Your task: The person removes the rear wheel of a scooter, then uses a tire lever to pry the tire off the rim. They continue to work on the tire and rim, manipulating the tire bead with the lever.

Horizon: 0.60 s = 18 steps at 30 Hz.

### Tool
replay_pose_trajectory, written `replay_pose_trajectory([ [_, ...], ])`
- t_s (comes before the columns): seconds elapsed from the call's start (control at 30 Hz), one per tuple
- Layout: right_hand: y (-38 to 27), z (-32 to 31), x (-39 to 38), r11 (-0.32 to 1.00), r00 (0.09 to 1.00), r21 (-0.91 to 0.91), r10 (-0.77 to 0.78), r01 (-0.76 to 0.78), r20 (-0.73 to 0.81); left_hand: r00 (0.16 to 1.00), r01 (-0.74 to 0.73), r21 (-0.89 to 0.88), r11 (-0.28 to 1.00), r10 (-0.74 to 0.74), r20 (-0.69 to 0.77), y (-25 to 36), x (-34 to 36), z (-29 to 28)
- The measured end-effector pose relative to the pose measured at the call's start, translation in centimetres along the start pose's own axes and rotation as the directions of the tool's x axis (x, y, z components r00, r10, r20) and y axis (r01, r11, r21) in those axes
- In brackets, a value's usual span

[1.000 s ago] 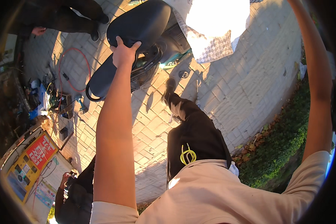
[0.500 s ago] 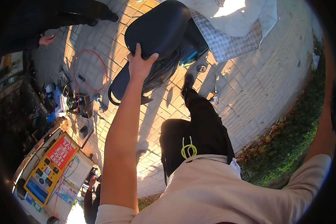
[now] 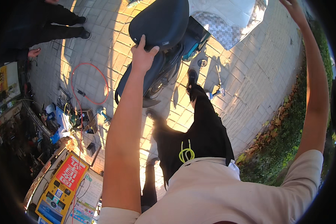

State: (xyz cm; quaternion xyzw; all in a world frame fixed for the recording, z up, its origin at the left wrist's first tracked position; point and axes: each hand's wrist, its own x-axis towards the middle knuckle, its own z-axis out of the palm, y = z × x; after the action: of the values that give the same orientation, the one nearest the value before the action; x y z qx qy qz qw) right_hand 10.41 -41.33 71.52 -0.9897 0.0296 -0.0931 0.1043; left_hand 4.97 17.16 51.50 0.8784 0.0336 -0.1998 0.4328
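My left hand (image 3: pixel 143 53) grips the rear edge of a dark padded scooter seat (image 3: pixel 161 21), arm stretched straight out. The seat looks tipped up over the scooter body (image 3: pixel 157 76), which stands on the brick paving. My right hand (image 3: pixel 292 9) is raised at the top right edge, away from the scooter; it is partly cut off, and I cannot tell what its fingers do. A white and checkered cover (image 3: pixel 227 20) lies over the scooter's front. My black-trousered leg (image 3: pixel 203 127) stands just right of the scooter.
A red hose loop (image 3: pixel 100 72) and scattered tools (image 3: pixel 76 119) lie on the paving at left. A yellow and red machine (image 3: pixel 59 186) stands at lower left. Another person in dark clothes (image 3: pixel 44 26) is at the top left. Grass and dry leaves (image 3: pixel 283 143) border the right.
The view has swung, so the seat and scooter sit more to the right and larger. My left hand stays on the seat's rear edge. My right hand has come into view at top right.
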Motion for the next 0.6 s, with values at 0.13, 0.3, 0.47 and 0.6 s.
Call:
replay_pose_trajectory([
  [0.13,-4.0,11.4,-30.6,0.862,0.820,0.080,0.442,-0.500,0.365,0.991,0.018,-0.293,0.956,0.021,0.130,-2.8,-2.4,-3.3],
  [0.3,-17.9,15.4,-64.8,0.452,0.303,-0.054,0.677,-0.890,0.671,0.975,-0.046,-0.044,0.998,0.035,-0.220,-12.3,-7.3,-10.4],
  [0.47,-25.3,17.3,-69.9,0.453,0.287,-0.036,0.623,-0.891,0.727,0.886,0.308,-0.432,0.848,-0.420,-0.194,-25.0,-13.2,-13.7],
  [0.6,-26.3,24.6,-62.3,0.560,0.429,0.078,0.530,-0.825,0.731,0.682,0.531,-0.697,0.482,-0.732,0.013,-35.0,-17.3,-10.8],
])
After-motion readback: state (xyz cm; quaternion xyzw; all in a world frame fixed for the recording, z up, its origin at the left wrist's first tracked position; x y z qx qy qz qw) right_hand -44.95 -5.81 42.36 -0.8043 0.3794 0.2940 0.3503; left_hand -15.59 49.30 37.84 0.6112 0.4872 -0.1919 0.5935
